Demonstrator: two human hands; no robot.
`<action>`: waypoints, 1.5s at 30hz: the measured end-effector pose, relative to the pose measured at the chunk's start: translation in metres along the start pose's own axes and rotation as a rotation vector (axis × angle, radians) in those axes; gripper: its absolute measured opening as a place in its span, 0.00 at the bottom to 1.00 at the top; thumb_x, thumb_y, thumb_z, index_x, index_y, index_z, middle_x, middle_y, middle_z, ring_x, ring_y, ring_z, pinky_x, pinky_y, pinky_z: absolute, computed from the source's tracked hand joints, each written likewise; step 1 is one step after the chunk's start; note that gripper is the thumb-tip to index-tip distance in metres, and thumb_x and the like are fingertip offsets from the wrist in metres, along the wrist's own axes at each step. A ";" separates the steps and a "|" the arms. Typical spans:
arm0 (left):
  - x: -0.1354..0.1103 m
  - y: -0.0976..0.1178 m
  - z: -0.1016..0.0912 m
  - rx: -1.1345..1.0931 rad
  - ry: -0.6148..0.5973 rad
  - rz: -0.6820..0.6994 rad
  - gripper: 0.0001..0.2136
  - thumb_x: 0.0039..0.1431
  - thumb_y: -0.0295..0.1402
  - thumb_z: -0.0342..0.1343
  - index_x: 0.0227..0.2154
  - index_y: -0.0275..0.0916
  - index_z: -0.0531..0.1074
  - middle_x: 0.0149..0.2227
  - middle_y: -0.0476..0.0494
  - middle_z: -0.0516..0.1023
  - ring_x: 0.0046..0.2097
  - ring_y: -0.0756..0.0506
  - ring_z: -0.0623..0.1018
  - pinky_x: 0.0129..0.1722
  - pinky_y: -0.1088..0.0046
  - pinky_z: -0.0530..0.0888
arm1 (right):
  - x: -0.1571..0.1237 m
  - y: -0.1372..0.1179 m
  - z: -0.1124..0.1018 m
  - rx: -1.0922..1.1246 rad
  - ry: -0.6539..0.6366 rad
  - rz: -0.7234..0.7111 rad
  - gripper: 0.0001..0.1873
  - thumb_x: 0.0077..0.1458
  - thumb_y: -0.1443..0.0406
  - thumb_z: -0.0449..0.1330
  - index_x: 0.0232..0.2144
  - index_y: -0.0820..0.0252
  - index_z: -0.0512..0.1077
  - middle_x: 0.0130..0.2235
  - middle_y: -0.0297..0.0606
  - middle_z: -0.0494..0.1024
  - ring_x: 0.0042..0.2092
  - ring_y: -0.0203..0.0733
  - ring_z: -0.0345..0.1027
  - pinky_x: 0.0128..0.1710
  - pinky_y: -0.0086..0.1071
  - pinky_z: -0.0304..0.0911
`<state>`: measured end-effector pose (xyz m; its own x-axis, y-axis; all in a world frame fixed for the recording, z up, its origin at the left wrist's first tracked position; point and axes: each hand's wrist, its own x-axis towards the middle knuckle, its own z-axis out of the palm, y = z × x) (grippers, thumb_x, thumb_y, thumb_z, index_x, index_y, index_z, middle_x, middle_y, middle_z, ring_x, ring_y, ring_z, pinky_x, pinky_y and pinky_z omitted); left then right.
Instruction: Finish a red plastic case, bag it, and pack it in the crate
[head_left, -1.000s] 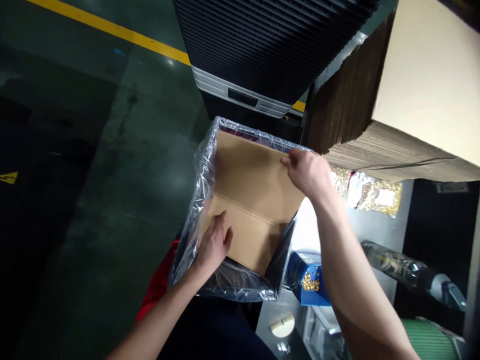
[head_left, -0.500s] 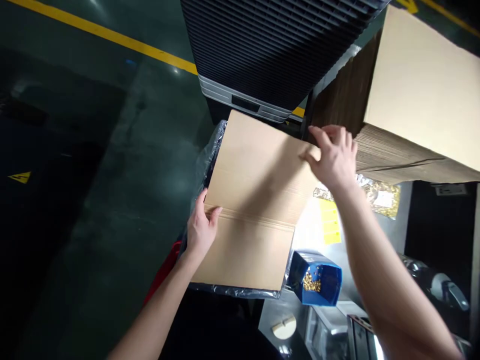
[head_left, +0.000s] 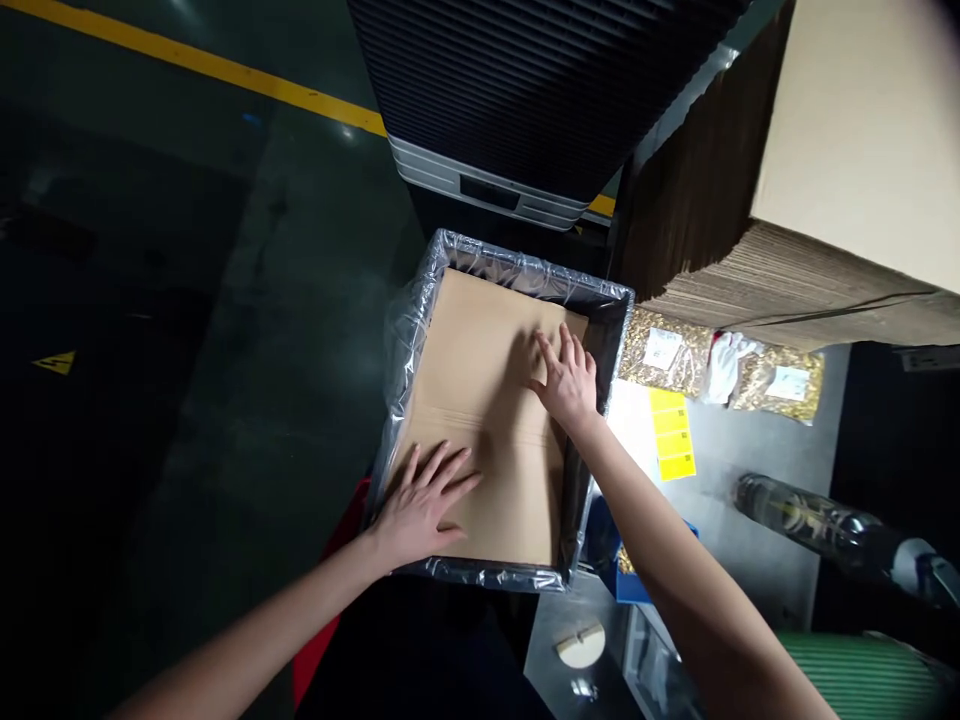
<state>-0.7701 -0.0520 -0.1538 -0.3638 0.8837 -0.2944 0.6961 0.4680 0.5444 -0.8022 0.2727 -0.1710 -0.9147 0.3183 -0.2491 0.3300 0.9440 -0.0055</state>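
A creased cardboard sheet (head_left: 480, 370) lies inside a dark crate (head_left: 611, 350) that is lined with clear plastic film (head_left: 409, 370). Fingers spread, my left hand (head_left: 424, 505) rests on the sheet's near left part. My right hand (head_left: 568, 380) is open over the sheet's right side, its fingertips at or just above the cardboard. Neither hand grips anything. The crate's floor under the sheet is hidden.
Right of the crate stands a tall stack of cardboard (head_left: 847, 270). Bags of small brass-coloured parts (head_left: 667, 350), yellow labels (head_left: 673, 435), a clear bottle (head_left: 795, 515) and a blue bin (head_left: 634, 588) sit on the metal bench. Stacked black crates (head_left: 540, 100) rise behind.
The cardboard sheet has gone down into the lined crate, and both hands have let go of its edges. My right hand has moved left and nearer; my left hand has shifted nearer.
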 end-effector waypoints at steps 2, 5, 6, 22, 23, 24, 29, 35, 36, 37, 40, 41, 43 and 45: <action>0.005 -0.003 0.008 0.025 -0.019 -0.047 0.44 0.53 0.45 0.70 0.70 0.57 0.55 0.76 0.46 0.48 0.75 0.29 0.47 0.71 0.33 0.38 | 0.005 -0.003 -0.001 0.025 -0.037 -0.072 0.48 0.60 0.49 0.64 0.73 0.45 0.45 0.75 0.49 0.44 0.73 0.63 0.42 0.66 0.59 0.49; 0.018 -0.007 0.022 0.057 -0.023 -0.098 0.45 0.54 0.43 0.70 0.71 0.55 0.53 0.76 0.43 0.45 0.75 0.29 0.44 0.69 0.31 0.35 | 0.016 -0.009 0.001 0.028 -0.088 -0.105 0.55 0.55 0.49 0.69 0.73 0.39 0.41 0.76 0.47 0.42 0.73 0.66 0.40 0.65 0.67 0.45; 0.023 -0.008 0.026 0.069 -0.033 -0.112 0.46 0.54 0.42 0.70 0.71 0.55 0.51 0.76 0.43 0.45 0.75 0.29 0.42 0.69 0.30 0.34 | 0.020 -0.011 0.003 0.018 -0.098 -0.096 0.57 0.54 0.50 0.70 0.73 0.38 0.39 0.76 0.47 0.42 0.73 0.67 0.40 0.65 0.69 0.44; 0.057 -0.021 0.082 0.212 -0.296 -0.284 0.53 0.54 0.40 0.70 0.72 0.58 0.36 0.76 0.47 0.32 0.75 0.25 0.32 0.64 0.22 0.52 | 0.059 -0.025 0.064 0.055 -0.331 0.019 0.63 0.46 0.56 0.77 0.73 0.41 0.43 0.76 0.50 0.40 0.71 0.74 0.40 0.61 0.67 0.55; 0.059 -0.022 0.086 0.209 -0.303 -0.292 0.53 0.55 0.39 0.70 0.72 0.58 0.36 0.76 0.46 0.32 0.74 0.25 0.32 0.63 0.22 0.51 | 0.060 -0.025 0.068 0.059 -0.338 0.024 0.64 0.46 0.57 0.77 0.74 0.42 0.42 0.76 0.50 0.39 0.72 0.75 0.39 0.61 0.67 0.56; 0.062 -0.023 0.090 0.206 -0.310 -0.300 0.53 0.55 0.38 0.70 0.72 0.58 0.36 0.76 0.46 0.31 0.74 0.25 0.32 0.63 0.21 0.51 | 0.061 -0.025 0.071 0.065 -0.346 0.027 0.64 0.47 0.57 0.77 0.74 0.42 0.41 0.76 0.50 0.38 0.72 0.75 0.38 0.60 0.66 0.58; 0.068 -0.022 0.102 0.171 -0.328 -0.329 0.52 0.56 0.32 0.69 0.72 0.56 0.38 0.76 0.43 0.32 0.74 0.23 0.33 0.61 0.17 0.47 | 0.062 -0.024 0.079 0.092 -0.355 0.024 0.66 0.46 0.58 0.77 0.74 0.43 0.39 0.76 0.51 0.35 0.72 0.77 0.34 0.60 0.64 0.60; 0.077 -0.019 0.097 0.117 -0.330 -0.346 0.46 0.56 0.28 0.67 0.72 0.55 0.49 0.77 0.41 0.38 0.74 0.22 0.36 0.61 0.17 0.49 | 0.061 -0.026 0.078 0.155 -0.305 0.075 0.63 0.47 0.64 0.76 0.74 0.40 0.43 0.76 0.47 0.36 0.73 0.74 0.33 0.63 0.64 0.56; 0.080 -0.018 0.093 0.109 -0.327 -0.350 0.44 0.56 0.28 0.67 0.72 0.54 0.51 0.76 0.39 0.40 0.74 0.21 0.37 0.61 0.18 0.50 | 0.059 -0.028 0.077 0.176 -0.290 0.091 0.61 0.49 0.66 0.75 0.74 0.41 0.43 0.76 0.46 0.36 0.73 0.72 0.34 0.64 0.63 0.55; 0.083 -0.015 0.087 0.101 -0.322 -0.354 0.42 0.57 0.27 0.66 0.71 0.51 0.54 0.76 0.37 0.42 0.74 0.20 0.39 0.61 0.19 0.52 | 0.056 -0.031 0.075 0.203 -0.274 0.112 0.57 0.52 0.68 0.72 0.74 0.43 0.44 0.76 0.47 0.38 0.73 0.70 0.36 0.65 0.61 0.54; 0.085 0.002 0.060 0.062 -0.301 -0.332 0.32 0.62 0.29 0.60 0.68 0.39 0.60 0.74 0.26 0.49 0.73 0.19 0.47 0.62 0.26 0.58 | 0.034 -0.044 0.067 0.306 -0.231 0.190 0.40 0.63 0.71 0.59 0.73 0.56 0.50 0.75 0.52 0.45 0.72 0.63 0.46 0.65 0.55 0.55; 0.081 0.013 0.049 0.038 -0.298 -0.301 0.26 0.65 0.30 0.57 0.66 0.35 0.63 0.72 0.23 0.54 0.72 0.21 0.53 0.62 0.30 0.61 | 0.021 -0.049 0.063 0.348 -0.222 0.212 0.35 0.65 0.70 0.56 0.71 0.60 0.53 0.74 0.55 0.49 0.70 0.61 0.51 0.64 0.53 0.57; 0.060 0.039 0.026 -0.040 -0.319 -0.182 0.17 0.72 0.31 0.47 0.58 0.34 0.70 0.62 0.26 0.70 0.64 0.31 0.69 0.61 0.46 0.68 | -0.014 -0.058 0.052 0.446 -0.216 0.233 0.28 0.68 0.67 0.53 0.68 0.63 0.59 0.69 0.56 0.61 0.64 0.57 0.62 0.59 0.48 0.62; 0.025 0.069 0.010 -0.140 -0.401 -0.015 0.15 0.73 0.33 0.43 0.44 0.40 0.76 0.45 0.38 0.80 0.51 0.39 0.78 0.55 0.56 0.73 | -0.062 -0.065 0.036 0.561 -0.222 0.222 0.22 0.70 0.62 0.51 0.63 0.61 0.63 0.59 0.50 0.74 0.54 0.49 0.72 0.53 0.39 0.66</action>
<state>-0.7253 0.0028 -0.1312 -0.0846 0.8169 -0.5705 0.5915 0.5020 0.6310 -0.7585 0.1887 -0.1899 -0.7603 0.4188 -0.4965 0.6330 0.6491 -0.4218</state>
